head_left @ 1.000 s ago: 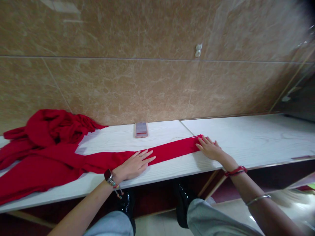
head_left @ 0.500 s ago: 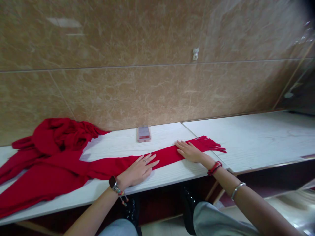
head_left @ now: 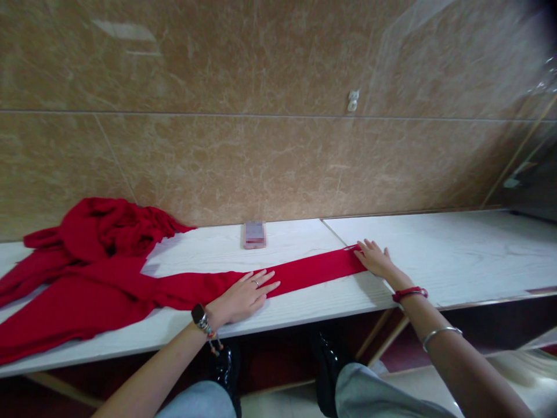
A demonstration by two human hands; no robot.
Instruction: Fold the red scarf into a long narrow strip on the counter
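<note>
A long red scarf lies stretched along a white table, with the rest of it bunched in a heap at the left. My left hand rests flat on the scarf's middle, fingers stretched out. My right hand lies flat on the scarf's right end, fingers spread, covering the fringe. A watch and beaded bracelet sit on my left wrist; a red cord and a metal bangle are on my right arm.
A pink phone lies on the table by the brown marble wall. A small white hook is on the wall. My knees and black shoes show below the table edge.
My right hand slid right along the scarf from its middle part to the end, now covering the fringe. My left hand stayed in place.
</note>
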